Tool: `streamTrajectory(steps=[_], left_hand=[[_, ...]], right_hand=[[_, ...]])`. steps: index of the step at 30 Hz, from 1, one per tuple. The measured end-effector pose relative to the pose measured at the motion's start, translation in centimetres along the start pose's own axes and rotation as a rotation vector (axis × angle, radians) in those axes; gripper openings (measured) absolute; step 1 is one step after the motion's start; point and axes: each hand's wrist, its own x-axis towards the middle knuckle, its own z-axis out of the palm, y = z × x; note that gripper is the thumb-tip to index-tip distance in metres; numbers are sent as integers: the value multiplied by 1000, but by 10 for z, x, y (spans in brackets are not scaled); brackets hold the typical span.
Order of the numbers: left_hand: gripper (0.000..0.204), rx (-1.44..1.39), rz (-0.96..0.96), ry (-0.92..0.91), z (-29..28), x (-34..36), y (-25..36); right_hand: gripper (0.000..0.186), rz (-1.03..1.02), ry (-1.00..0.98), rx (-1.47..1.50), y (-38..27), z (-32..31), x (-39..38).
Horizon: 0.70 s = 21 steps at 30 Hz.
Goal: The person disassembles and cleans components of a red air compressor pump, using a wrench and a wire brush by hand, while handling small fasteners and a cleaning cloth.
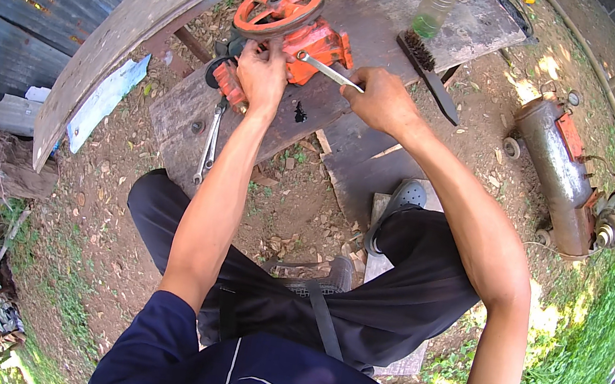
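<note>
On the wooden bench (188, 127) sits an orange compressor pump head (318, 43) with a spoked orange flywheel (309, 3) on its far side. My right hand (382, 103) is closed around a combination wrench (330, 73), whose ring end reaches the pump's near side. Against that same side, just left of the wrench's end, my left hand (261, 80) has its fingers pinched together; what they grip, if anything, is hidden. Beside my left wrist lies an orange finned part (229, 80), partly covered by the hand. Two more wrenches (209, 145) rest nearer to me on the bench.
A wire brush (428, 74) and a clear plastic bottle (437, 6) are on the bench's right part. Rightward on the ground lies a rusty air tank (556, 173) with wheels. A curved wooden slab (103, 52) stands at left, before corrugated metal sheets (38, 0).
</note>
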Motion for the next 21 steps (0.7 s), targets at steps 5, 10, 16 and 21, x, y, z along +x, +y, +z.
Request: streamTrajectory(steps=[5,10,16,21], left_hand=[[28,34,55,-103,-7,2,-8],[29,21,64,-8,0,2,-12],[30,-63,21,-44,-2,-3,-5],[30,35,45,-76,-6,5,-12]], right_hand=[[28,9,-15,10,-4,-4,-4],[28,-10,-3,2,-2,-2,-2],[28,9,-23,22,-1,-2,-2],[28,-5,-24,23,2,1,2]])
